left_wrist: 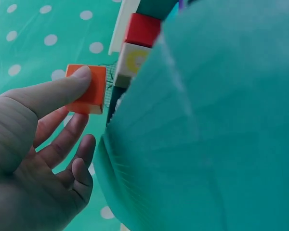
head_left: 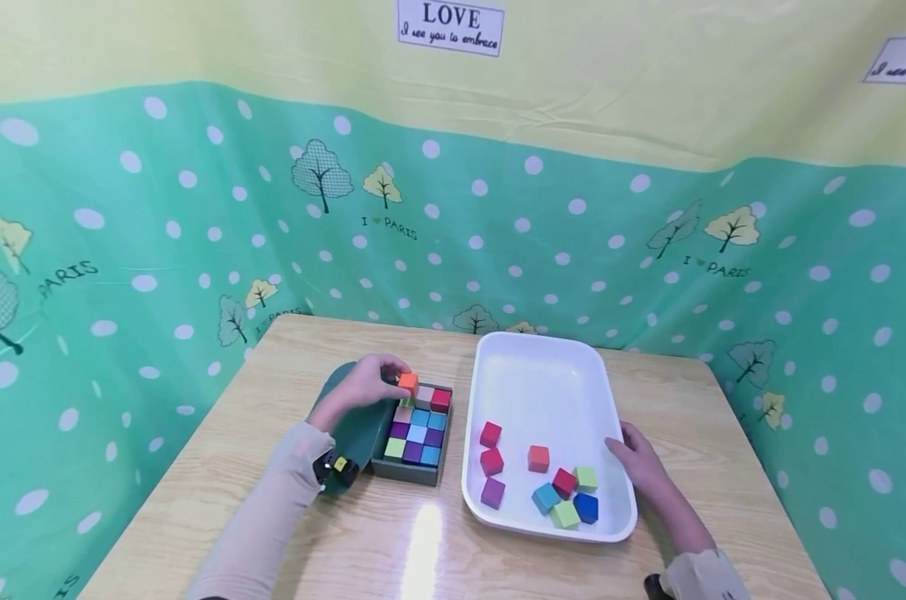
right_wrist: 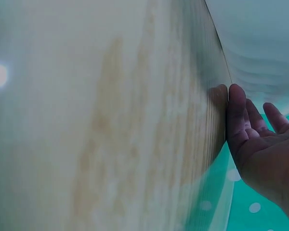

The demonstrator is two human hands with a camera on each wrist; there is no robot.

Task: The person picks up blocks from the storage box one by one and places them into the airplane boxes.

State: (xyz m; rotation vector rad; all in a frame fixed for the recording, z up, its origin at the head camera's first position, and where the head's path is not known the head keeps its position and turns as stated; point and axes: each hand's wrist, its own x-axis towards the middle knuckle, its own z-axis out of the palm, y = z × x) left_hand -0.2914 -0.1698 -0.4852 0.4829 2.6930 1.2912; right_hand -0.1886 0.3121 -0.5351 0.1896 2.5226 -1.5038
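Observation:
My left hand (head_left: 364, 383) pinches an orange cube (head_left: 407, 382) between thumb and fingers, at the far left corner of a dark box (head_left: 406, 472). Cubes in several colours fill the box in rows, among them a red cube (head_left: 441, 399) in the far right corner. A light green cube shows just below the orange one. My right hand (head_left: 640, 462) grips the right rim of a white tray (head_left: 543, 367); in the right wrist view its fingers (right_wrist: 237, 103) lie along the tray's outside, close to the table.
Loose cubes lie in the tray's near half, including a purple cube (head_left: 493, 492) and a dark blue cube (head_left: 586, 507). A dark green rounded piece (head_left: 358, 433) lies left of the box, partly under my left arm. A dotted curtain (head_left: 453, 208) hangs behind the wooden table (head_left: 332, 542).

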